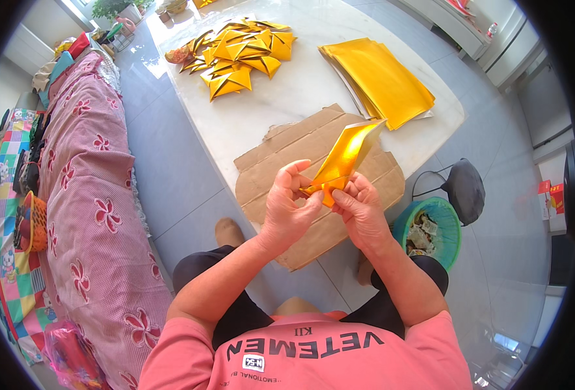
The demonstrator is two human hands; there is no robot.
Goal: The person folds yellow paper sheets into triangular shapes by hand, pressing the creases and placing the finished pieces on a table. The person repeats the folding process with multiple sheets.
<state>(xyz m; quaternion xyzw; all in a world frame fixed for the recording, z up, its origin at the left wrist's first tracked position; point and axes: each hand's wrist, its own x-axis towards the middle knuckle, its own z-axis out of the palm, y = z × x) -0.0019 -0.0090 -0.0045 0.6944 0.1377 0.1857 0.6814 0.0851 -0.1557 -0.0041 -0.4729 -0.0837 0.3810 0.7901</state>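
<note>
A sheet of gold foil paper (343, 153), folded into a long strip with a smaller fold at its lower end, is held between my two hands above a piece of brown cardboard (271, 153). At the paper's lower left corner, my left hand (287, 205) pinches the fold between thumb and fingers. My right hand (364, 211) grips the lower right side, its thumb pressed on the fold. The paper's upper end stands free, tilted to the right. Beyond the cardboard lie a heap of folded gold paper pieces (242, 49) and a stack of flat gold sheets (388, 81).
The cardboard rests on a white marble-like table (307, 84) with a rounded right corner. Right of my knees stand a green-lined waste bin (453, 237) with rubbish inside and a dark rounded object (464, 192). A pink flowered cover (92, 175) drapes furniture on the left.
</note>
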